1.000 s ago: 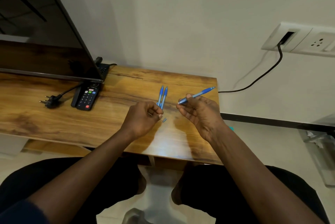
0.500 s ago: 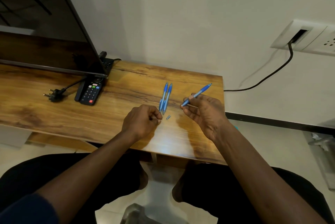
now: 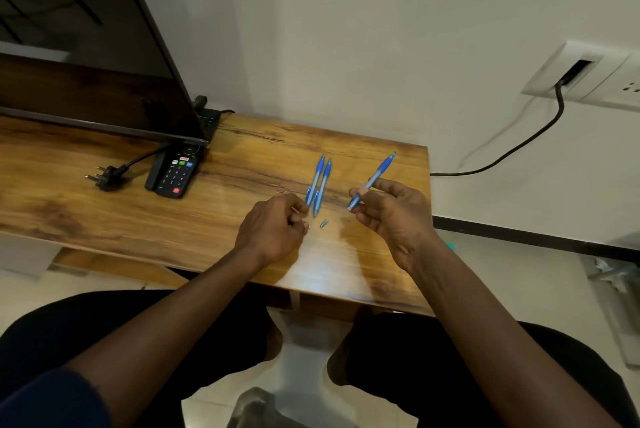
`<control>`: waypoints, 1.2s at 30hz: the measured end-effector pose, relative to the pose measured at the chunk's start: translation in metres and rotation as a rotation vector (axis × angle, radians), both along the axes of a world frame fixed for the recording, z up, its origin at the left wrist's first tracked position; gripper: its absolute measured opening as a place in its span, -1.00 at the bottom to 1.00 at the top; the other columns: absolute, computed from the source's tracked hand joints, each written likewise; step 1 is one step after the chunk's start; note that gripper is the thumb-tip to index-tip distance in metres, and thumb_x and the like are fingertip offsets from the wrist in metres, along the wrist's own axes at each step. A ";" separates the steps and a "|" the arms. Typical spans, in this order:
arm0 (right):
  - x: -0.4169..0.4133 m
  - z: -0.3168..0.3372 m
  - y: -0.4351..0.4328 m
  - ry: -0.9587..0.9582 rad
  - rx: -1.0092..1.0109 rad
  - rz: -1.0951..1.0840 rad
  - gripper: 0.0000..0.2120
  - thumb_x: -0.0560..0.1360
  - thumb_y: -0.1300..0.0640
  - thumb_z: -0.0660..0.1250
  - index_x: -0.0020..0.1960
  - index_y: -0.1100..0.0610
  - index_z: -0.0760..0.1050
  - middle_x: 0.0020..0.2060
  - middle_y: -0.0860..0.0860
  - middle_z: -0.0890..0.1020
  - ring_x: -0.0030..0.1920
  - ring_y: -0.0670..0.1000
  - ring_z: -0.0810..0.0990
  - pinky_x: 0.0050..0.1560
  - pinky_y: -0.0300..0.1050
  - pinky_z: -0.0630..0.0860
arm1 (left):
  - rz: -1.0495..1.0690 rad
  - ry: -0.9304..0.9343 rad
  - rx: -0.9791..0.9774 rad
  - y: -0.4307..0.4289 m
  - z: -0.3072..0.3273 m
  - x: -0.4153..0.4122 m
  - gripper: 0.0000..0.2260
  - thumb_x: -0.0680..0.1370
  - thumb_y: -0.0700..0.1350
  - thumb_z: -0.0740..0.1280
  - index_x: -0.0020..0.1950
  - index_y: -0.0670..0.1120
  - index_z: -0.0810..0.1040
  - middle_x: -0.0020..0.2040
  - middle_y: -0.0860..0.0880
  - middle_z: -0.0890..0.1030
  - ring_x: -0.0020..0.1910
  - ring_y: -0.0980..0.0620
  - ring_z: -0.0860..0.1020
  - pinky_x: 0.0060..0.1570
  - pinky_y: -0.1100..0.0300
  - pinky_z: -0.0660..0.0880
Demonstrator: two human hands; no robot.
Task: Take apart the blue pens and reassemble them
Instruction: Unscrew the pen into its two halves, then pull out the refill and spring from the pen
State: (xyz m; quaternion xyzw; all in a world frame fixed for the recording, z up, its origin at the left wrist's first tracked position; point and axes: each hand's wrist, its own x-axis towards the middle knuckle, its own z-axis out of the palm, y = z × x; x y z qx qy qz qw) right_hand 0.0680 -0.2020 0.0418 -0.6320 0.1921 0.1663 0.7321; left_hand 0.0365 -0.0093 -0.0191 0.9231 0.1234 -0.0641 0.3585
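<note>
Two blue pens [image 3: 320, 183] lie side by side on the wooden table [image 3: 221, 213], pointing away from me. A small blue tip piece [image 3: 323, 223] lies just below them. My right hand [image 3: 393, 216] pinches a third blue pen [image 3: 374, 180] near its lower end, above the table, with the far end slanting up and to the right. My left hand [image 3: 273, 230] hovers left of the loose tip with its fingers curled. It pinches a thin pale piece [image 3: 298, 212], too small to identify.
A black remote [image 3: 175, 173] and a loose black plug [image 3: 107, 178] lie at the left, beside the dark TV screen [image 3: 86, 57]. The table's right edge is close to my right hand. A wall socket [image 3: 581, 72] with a black cable is at the right.
The pen in my right hand has tilted more steeply upward. Both hands stay in nearly the same place; the view has shifted slightly.
</note>
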 end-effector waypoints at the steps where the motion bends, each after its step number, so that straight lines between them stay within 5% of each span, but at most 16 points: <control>1: 0.000 -0.001 -0.001 -0.021 -0.039 0.012 -0.73 0.55 0.28 0.44 0.24 0.20 0.55 -0.04 0.12 0.77 -0.03 0.07 0.76 -0.02 -0.08 0.67 | 0.019 -0.029 0.000 -0.002 0.005 0.001 -0.81 0.57 -0.08 0.49 0.16 0.09 0.62 -0.17 0.18 0.65 -0.16 0.21 0.62 -0.13 0.14 0.60; 6: -0.003 -0.003 -0.005 -0.066 -0.149 0.093 -0.80 0.56 0.24 0.45 0.18 0.16 0.61 -0.09 0.12 0.76 -0.16 -0.01 0.72 -0.15 -0.19 0.65 | 0.100 -0.144 -0.189 -0.013 0.029 0.011 -0.89 0.59 -0.01 0.48 0.10 0.09 0.66 -0.20 0.12 0.66 -0.30 0.21 0.62 -0.28 0.23 0.53; 10: -0.008 -0.010 -0.008 -0.069 -0.177 0.179 -0.78 0.54 0.27 0.46 0.18 0.17 0.63 -0.03 0.17 0.74 -0.04 0.10 0.74 -0.09 -0.10 0.66 | 0.058 -0.016 -0.545 -0.027 0.035 0.012 -0.86 0.62 0.01 0.44 0.07 -0.01 0.72 -0.09 -0.03 0.73 -0.25 0.13 0.65 -0.28 0.25 0.55; 13: -0.011 -0.019 -0.010 -0.092 -0.204 0.204 -0.78 0.49 0.31 0.50 0.13 0.21 0.63 -0.05 0.21 0.74 -0.09 0.10 0.75 -0.21 -0.17 0.64 | 0.028 0.063 -0.619 -0.041 0.032 0.015 -0.88 0.62 -0.05 0.45 0.06 -0.08 0.73 -0.10 -0.06 0.76 -0.23 0.09 0.68 -0.27 0.23 0.58; 21: -0.001 -0.044 -0.024 -0.159 -0.398 0.241 -0.86 0.45 0.28 0.53 -0.01 0.14 0.66 -0.19 0.07 0.75 -0.11 0.08 0.76 -0.07 0.04 0.72 | 0.061 0.045 -0.439 -0.060 0.018 0.035 -0.93 0.54 -0.24 0.52 -0.12 -0.10 0.71 -0.26 -0.04 0.74 -0.29 0.04 0.74 -0.12 -0.02 0.73; 25: 0.011 -0.067 -0.034 -0.265 -0.978 0.194 -0.80 0.46 -0.02 0.52 0.02 0.04 0.65 -0.14 -0.04 0.70 -0.08 -0.01 0.67 0.01 0.06 0.65 | 0.016 0.003 -0.228 -0.064 0.011 0.044 -0.89 0.50 -0.14 0.59 -0.21 -0.05 0.72 -0.32 0.06 0.72 -0.27 0.09 0.73 -0.08 -0.02 0.72; 28: 0.019 -0.077 -0.035 -0.311 -1.187 0.204 -0.72 0.50 -0.08 0.46 0.07 0.10 0.61 -0.07 0.03 0.67 -0.03 0.05 0.62 0.00 0.07 0.63 | 0.007 0.023 -0.173 -0.067 0.007 0.049 -0.84 0.47 -0.12 0.61 -0.27 -0.06 0.71 -0.36 0.05 0.71 -0.28 0.10 0.72 -0.08 0.00 0.72; 36: 0.029 -0.079 -0.035 -0.254 -1.250 0.231 -0.73 0.54 0.06 0.46 0.17 0.14 0.53 0.02 0.08 0.63 0.03 0.07 0.59 0.01 0.02 0.61 | -0.010 0.049 -0.119 -0.074 -0.001 0.052 -0.83 0.47 -0.12 0.62 -0.26 -0.08 0.69 -0.40 0.03 0.70 -0.41 0.19 0.69 -0.15 0.05 0.73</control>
